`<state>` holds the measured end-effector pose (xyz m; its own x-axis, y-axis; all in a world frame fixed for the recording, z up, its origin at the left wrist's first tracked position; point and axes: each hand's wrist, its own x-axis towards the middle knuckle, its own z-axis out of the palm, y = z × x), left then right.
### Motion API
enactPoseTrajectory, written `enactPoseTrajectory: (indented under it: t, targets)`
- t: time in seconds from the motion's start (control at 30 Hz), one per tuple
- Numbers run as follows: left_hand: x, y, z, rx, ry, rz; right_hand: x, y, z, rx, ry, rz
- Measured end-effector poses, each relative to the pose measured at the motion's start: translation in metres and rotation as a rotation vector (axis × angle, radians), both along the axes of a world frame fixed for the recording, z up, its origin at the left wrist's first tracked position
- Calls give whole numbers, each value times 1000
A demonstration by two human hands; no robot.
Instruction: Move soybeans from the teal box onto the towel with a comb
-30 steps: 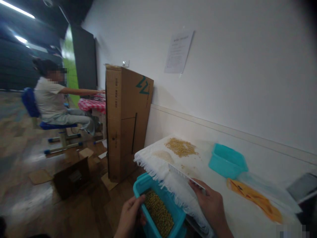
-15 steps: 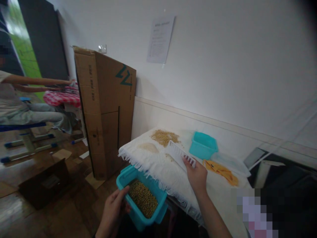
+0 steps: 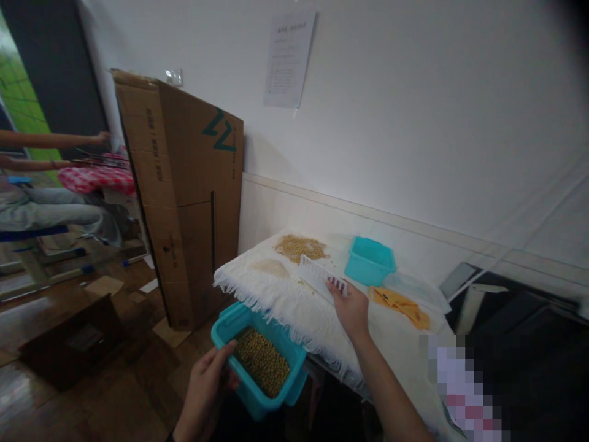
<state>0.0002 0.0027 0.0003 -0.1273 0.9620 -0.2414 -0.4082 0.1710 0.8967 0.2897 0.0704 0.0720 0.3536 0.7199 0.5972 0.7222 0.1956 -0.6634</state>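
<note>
My left hand grips the near rim of a teal plastic bin filled with greenish-yellow beans, held just below the table's left edge. My right hand is closed on a white flat card-like scraper, its far end resting on the white fringed cloth. Beyond the scraper lie a brown heap of beans and a pale flat heap. A second teal bin stands farther right on the cloth.
An orange packet and a clear plastic bag lie right of the second bin. A tall cardboard box stands against the wall to the left. Another person's arms reach over a red checked table. A low dark box sits on the wooden floor.
The view has swung right and pulled back. My right hand has moved the scraper out over the cloth toward the heaps. The left hand keeps hold of the bin of beans.
</note>
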Motion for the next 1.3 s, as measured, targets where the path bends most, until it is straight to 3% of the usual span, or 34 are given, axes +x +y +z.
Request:
enactPoseTrajectory:
  t: [0.37,0.7,1.3]
  targets:
    - [-1,3,-7,3,30,20,0,1,2,-34,29,65]
    - [0,2,-5,-9,13,10,-2,1,4,-39,57,119]
    - [1,1,-3,1,3,25,-3,-5,3,-23,125,100]
